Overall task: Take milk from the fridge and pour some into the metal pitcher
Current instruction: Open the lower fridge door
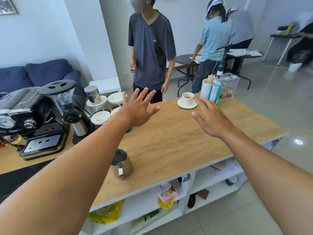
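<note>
While both hands, left hand [138, 110] and right hand [212, 118], hovered spread and empty, the upright metal pitcher [121, 164] stood nearer the left forearm, no milk visible.

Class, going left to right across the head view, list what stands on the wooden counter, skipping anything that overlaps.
espresso machine → metal pitcher → coffee cup → white holder of wooden sticks → clear box
</note>
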A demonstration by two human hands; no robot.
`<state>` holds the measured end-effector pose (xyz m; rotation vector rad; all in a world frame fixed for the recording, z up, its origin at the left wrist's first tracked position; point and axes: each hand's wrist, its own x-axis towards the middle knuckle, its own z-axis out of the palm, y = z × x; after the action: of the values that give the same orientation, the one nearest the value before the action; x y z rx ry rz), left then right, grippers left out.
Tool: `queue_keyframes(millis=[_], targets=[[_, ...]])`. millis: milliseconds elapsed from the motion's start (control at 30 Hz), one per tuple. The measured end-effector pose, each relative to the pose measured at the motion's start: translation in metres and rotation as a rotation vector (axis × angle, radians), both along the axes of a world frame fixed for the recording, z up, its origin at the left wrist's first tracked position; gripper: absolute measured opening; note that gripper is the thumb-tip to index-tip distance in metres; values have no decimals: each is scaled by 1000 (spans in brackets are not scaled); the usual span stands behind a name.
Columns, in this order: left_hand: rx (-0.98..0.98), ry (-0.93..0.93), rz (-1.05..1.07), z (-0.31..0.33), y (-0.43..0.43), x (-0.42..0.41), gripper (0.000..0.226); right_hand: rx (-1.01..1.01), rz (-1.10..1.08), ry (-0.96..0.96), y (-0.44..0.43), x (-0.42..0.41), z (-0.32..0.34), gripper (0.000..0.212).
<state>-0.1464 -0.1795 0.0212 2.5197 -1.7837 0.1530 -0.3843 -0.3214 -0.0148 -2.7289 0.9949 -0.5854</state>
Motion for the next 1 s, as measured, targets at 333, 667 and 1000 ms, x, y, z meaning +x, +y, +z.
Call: queue_keyframes(millis=[333, 667, 1000], targets=[[36, -20, -267, 1, -97, -175, 73, 32, -263, 4, -30, -196, 4, 56], [47, -52, -627, 1, -161, -378, 74, -21, -618, 18, -11, -410, 9, 56], [-21, -10, -1092, 17, -168, -586, 64, 51, -1114, 25, 93, -592, 24, 54]])
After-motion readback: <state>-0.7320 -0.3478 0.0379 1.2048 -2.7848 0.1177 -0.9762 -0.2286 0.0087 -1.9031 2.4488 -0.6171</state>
